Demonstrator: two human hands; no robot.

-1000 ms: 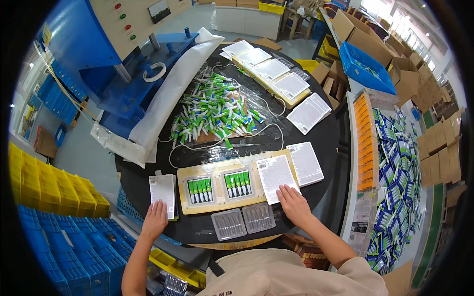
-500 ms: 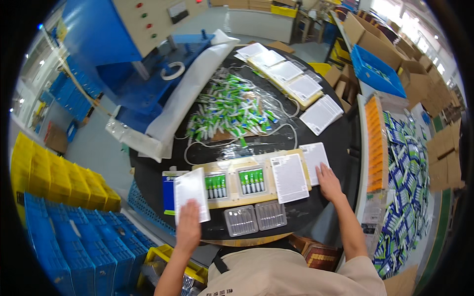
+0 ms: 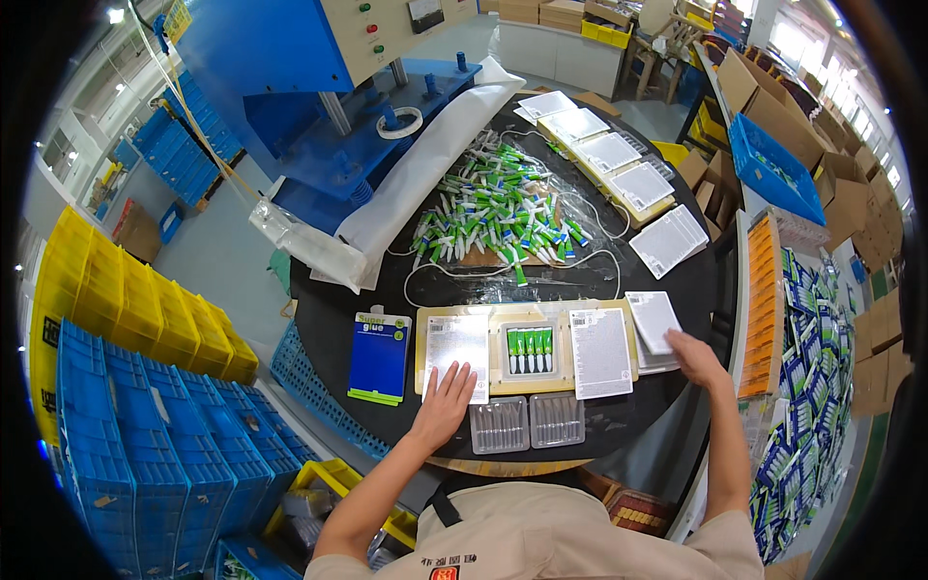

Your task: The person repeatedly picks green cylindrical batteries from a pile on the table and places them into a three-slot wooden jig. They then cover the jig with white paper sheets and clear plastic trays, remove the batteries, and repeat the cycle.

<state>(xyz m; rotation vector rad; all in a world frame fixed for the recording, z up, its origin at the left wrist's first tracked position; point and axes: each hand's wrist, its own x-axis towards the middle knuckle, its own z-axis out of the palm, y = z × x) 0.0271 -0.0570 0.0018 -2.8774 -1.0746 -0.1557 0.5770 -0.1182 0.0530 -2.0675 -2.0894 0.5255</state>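
My left hand (image 3: 446,401) lies with fingers spread on the lower part of a white printed card (image 3: 458,340), which covers the left end of a cream tray (image 3: 490,384). In the tray's middle opening, several green-and-white tubes (image 3: 530,348) stand side by side in a clear blister. Another white card (image 3: 600,353) covers the right end. Beyond it, my right hand (image 3: 698,360) pinches the edge of a loose white card (image 3: 650,320), tilted over another card (image 3: 657,362). Two clear blister shells (image 3: 500,426) lie in front of the tray.
Blue cards (image 3: 378,356) lie left of the tray. A heap of tubes (image 3: 498,208) sits mid-table; a second tray with white cards (image 3: 609,153) stands beyond. A blue machine (image 3: 261,77) is at back left, blue crates (image 3: 145,454) at left, packed goods (image 3: 797,406) at right.
My left hand has brought its white card rightward onto the tray's left end, covering the tubes there and baring the blue cards. My right hand has raised a card's edge. The view has shifted.
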